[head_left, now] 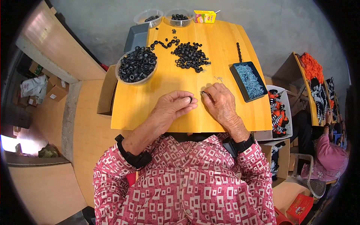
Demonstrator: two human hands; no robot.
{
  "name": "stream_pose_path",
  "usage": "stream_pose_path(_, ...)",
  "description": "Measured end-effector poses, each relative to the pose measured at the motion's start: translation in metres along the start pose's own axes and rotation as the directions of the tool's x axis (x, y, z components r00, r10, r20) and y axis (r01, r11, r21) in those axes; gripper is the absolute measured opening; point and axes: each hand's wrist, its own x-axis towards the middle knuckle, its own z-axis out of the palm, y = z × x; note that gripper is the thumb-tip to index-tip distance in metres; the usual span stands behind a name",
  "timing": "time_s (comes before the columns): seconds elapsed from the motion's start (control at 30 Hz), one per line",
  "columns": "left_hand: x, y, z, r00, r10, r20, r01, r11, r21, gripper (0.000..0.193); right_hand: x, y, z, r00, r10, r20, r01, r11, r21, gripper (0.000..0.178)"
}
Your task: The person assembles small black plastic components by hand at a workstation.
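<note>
Near the front of the yellow table (247, 118), my left hand (174, 107) pinches a small black round plastic piece (190, 99) between thumb and fingers. My right hand (221, 103) is just beside it, its thumb and forefinger closed on a small dark piece (203, 92) that is mostly hidden. A few thin coil springs (218, 78) lie just beyond the right hand. Farther back spreads a loose pile of black plastic pieces (189, 56). A clear round tub (122, 75) heaped with black round pieces stands at the left.
At the right, a black tray (247, 93) holds many small bluish metal bits. A grey tray (135, 35), two clear tubs (179, 22) and a yellow carton (205, 17) line the back. Right of the table stands a white box (288, 123) of striped and orange items; another person (330, 153) sits beyond.
</note>
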Motion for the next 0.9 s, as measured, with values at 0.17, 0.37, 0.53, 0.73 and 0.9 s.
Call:
stream_pose_path(0.17,-0.001,0.002,0.000,0.999,-0.012,0.036,0.013,1.000,-0.020,0.023,0.000,-0.002,0.002,0.997,-0.069,-0.037,0.069,0.998,0.005,0.013)
stream_pose_path(0.37,0.002,-0.002,-0.003,1.000,-0.010,0.026,0.011,1.000,-0.029,0.019,0.002,-0.013,-0.013,0.996,-0.041,-0.075,0.048,0.994,0.094,0.018)
stream_pose_path(0.53,0.001,-0.011,-0.004,0.999,-0.026,-0.025,0.027,0.998,0.053,0.017,0.004,-0.037,-0.019,0.988,-0.142,-0.053,0.150,0.961,0.232,0.022)
stream_pose_path(0.73,0.000,-0.011,-0.005,0.999,-0.028,-0.024,0.031,0.993,0.111,0.017,-0.002,-0.044,-0.015,0.987,-0.156,-0.043,0.161,0.967,0.196,0.020)
stream_pose_path(0.9,-0.004,-0.004,-0.005,0.997,-0.071,-0.009,0.071,0.975,0.209,0.019,-0.005,-0.046,-0.014,0.975,-0.207,-0.081,0.218,0.965,0.147,0.019)
